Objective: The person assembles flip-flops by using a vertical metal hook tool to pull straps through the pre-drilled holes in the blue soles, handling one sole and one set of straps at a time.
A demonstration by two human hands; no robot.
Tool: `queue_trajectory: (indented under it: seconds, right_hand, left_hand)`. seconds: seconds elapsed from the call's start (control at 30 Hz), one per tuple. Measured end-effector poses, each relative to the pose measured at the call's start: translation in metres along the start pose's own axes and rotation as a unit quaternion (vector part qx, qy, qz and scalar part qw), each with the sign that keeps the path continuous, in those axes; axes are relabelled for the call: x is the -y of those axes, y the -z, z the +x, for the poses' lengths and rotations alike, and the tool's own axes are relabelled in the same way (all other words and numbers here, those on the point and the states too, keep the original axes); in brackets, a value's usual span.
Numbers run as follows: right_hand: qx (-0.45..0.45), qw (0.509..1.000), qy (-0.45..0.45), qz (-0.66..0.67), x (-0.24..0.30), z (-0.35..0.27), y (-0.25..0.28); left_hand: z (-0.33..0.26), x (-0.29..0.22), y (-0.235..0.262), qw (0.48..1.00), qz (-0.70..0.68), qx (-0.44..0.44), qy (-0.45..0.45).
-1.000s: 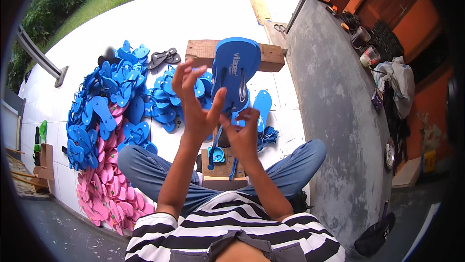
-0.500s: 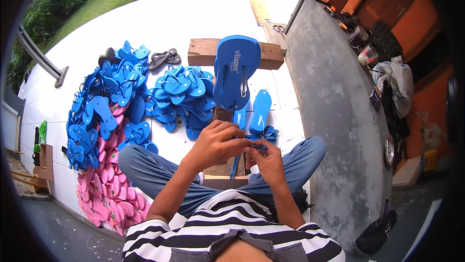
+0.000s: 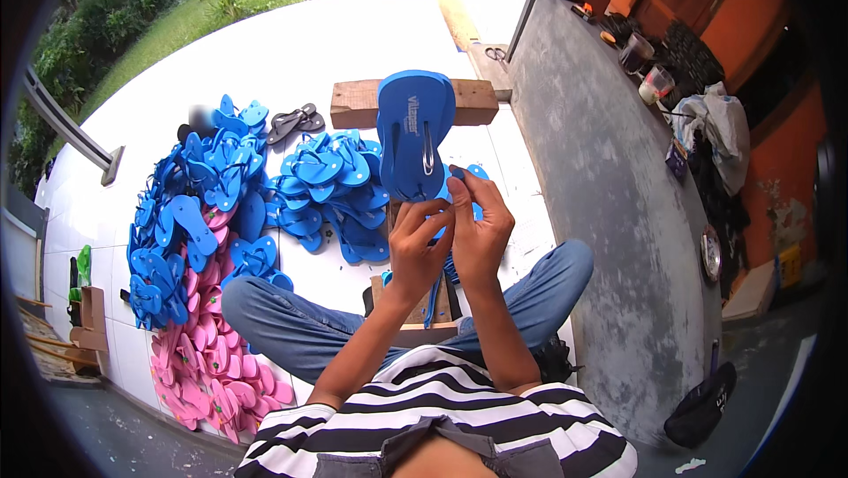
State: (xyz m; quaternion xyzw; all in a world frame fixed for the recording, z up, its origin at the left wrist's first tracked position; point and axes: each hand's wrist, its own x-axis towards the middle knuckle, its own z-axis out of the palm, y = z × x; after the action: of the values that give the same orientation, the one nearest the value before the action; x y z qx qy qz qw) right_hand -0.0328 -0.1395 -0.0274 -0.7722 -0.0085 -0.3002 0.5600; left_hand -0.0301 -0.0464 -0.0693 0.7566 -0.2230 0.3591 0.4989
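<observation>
We see a wooden beam (image 3: 353, 105), and before it a blue flip-flop sole (image 3: 408, 138). Just below this sole is our curled left hand (image 3: 415, 246), whose grip we cannot tell; our right hand (image 3: 481, 223) pinches a small dark-blue piece (image 3: 456, 171).

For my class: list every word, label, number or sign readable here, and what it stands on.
Large blue sole at centre: pale lettering, which I won't copy; the smaller line beneath is too small to read.
Black cloth item, lower right: pale marks, too blurred to read.
I can make out no other readable text.
</observation>
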Motion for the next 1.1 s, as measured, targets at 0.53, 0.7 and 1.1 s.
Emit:
queue_trajectory:
  seconds: [0.53, 0.7, 1.1]
  right_hand:
    - [0.284, 0.889, -0.111, 0.342, -0.021, 0.03, -0.007]
    - [0.304, 0.887, -0.108, 0.331, -0.043, 0.028, -0.011]
    - [0.346, 0.741, -0.235, 0.525, -0.055, 0.047, -0.021]
  left_hand:
    - [0.125, 0.044, 0.058, 0.997, 0.056, 0.05, 0.01]
    - [0.127, 0.023, 0.048, 0.996, 0.06, 0.049, 0.031]
    - [0.116, 0.016, 0.051, 0.991, -0.039, 0.097, 0.08]
